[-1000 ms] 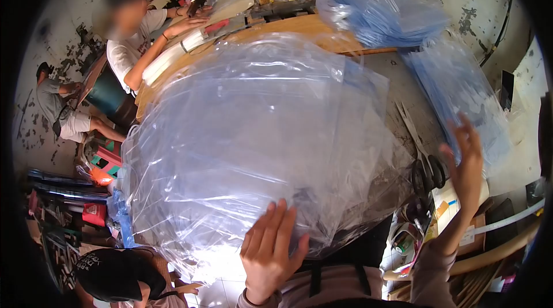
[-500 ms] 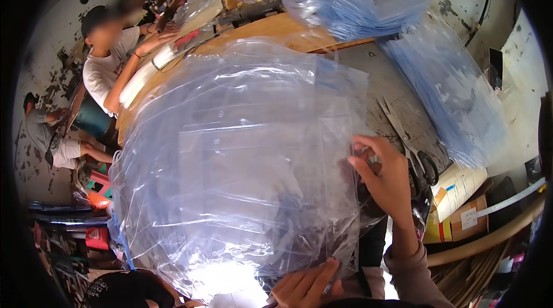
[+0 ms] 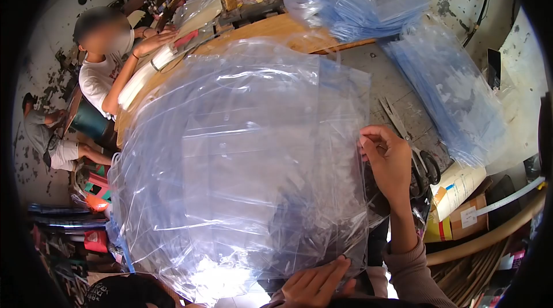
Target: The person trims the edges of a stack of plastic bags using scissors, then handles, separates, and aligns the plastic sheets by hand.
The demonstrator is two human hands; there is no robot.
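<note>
A large pile of clear plastic sheets [image 3: 242, 158] spreads across the table in front of me, glossy and creased. My right hand [image 3: 390, 161] is at the pile's right edge, thumb and forefinger pinched together on the rim of a sheet. Near the bottom right corner, my left hand [image 3: 317, 282] lies on the plastic with its fingers stretched out, its thumb partly hidden. A pair of scissors [image 3: 409, 141] with black handles rests just beyond my right hand, blades pointing away.
Bluish plastic sheets are stacked at the back [image 3: 363, 5] and in another stack [image 3: 449, 95] on the right. A co-worker [image 3: 101, 80] sits at the far left, forearms on the table. A cardboard box [image 3: 468, 216] stands at the lower right, beside a curved tan rim [image 3: 489, 244].
My right hand has moved slightly right and has closed on the sheet's edge. The sheet's right side has shifted right. My left hand has slid a little right. The co-worker's head has turned.
</note>
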